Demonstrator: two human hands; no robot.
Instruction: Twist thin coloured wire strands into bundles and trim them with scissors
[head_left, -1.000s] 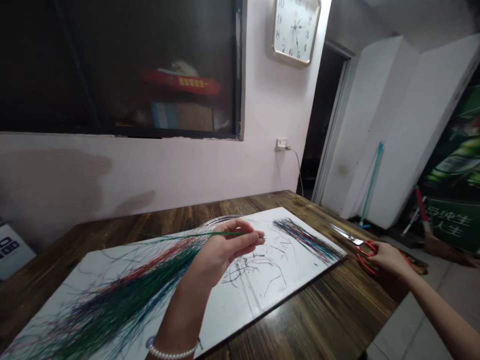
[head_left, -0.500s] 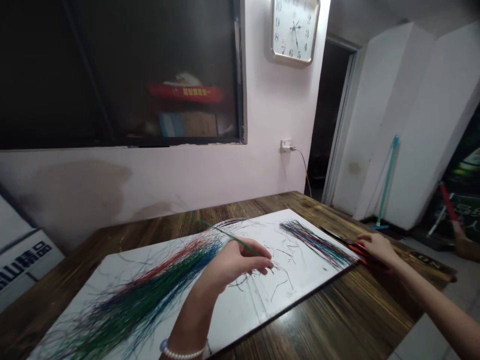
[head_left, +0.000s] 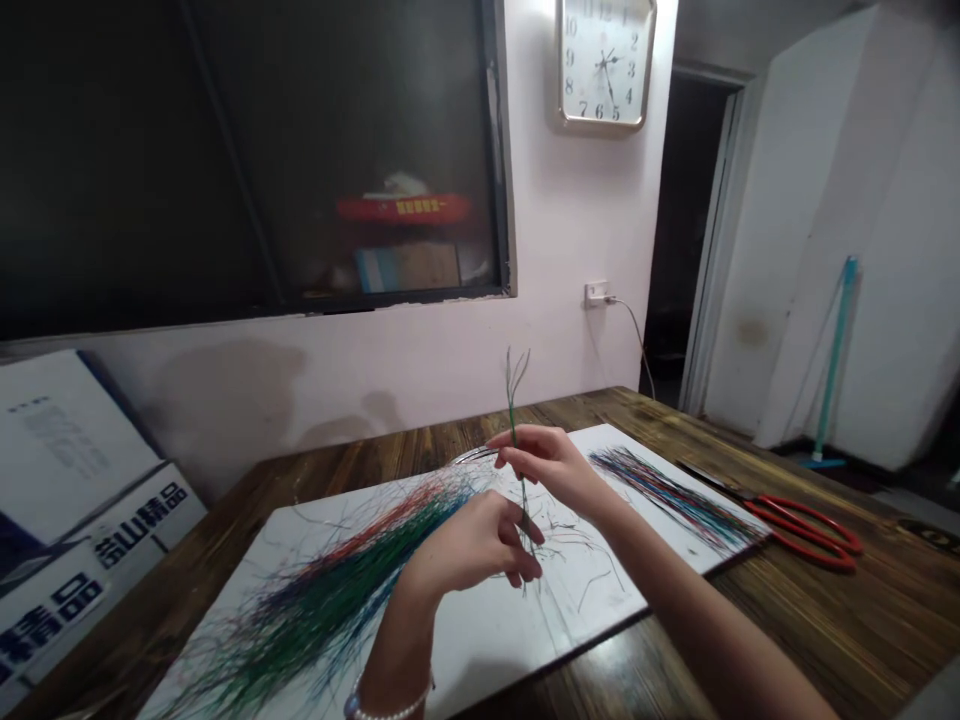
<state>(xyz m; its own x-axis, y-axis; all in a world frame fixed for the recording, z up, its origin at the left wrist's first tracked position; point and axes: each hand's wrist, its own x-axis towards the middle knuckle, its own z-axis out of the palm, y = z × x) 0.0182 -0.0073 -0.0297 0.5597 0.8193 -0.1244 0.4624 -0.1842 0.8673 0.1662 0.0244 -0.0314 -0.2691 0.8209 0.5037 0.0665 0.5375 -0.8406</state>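
Observation:
A thin green wire strand point(head_left: 511, 412) stands nearly upright, its top split into a few fine ends. My right hand point(head_left: 551, 462) pinches it in its upper part. Below, my left hand point(head_left: 480, 545) has its fingers closed around the lower part. Both hands are above a white board point(head_left: 480, 640), over scattered dark wire scraps point(head_left: 592, 545). To the left of my left hand lies a large spread of green, red and blue wires point(head_left: 337, 580). A smaller bundle of cut coloured wires point(head_left: 667, 500) rests on the board's right side.
Red-handled scissors point(head_left: 806, 530) lie at the board's right edge on the wooden table point(head_left: 840, 620). Boxes point(head_left: 82, 500) stand at the left. Behind the table are a wall with a socket and cable point(head_left: 598, 294), a clock point(head_left: 605, 65) and a dark window.
My right hand has left the scissors and come over to the green strand, now pinching it. The strand has turned from slanting left to nearly upright. The view has shifted a little.

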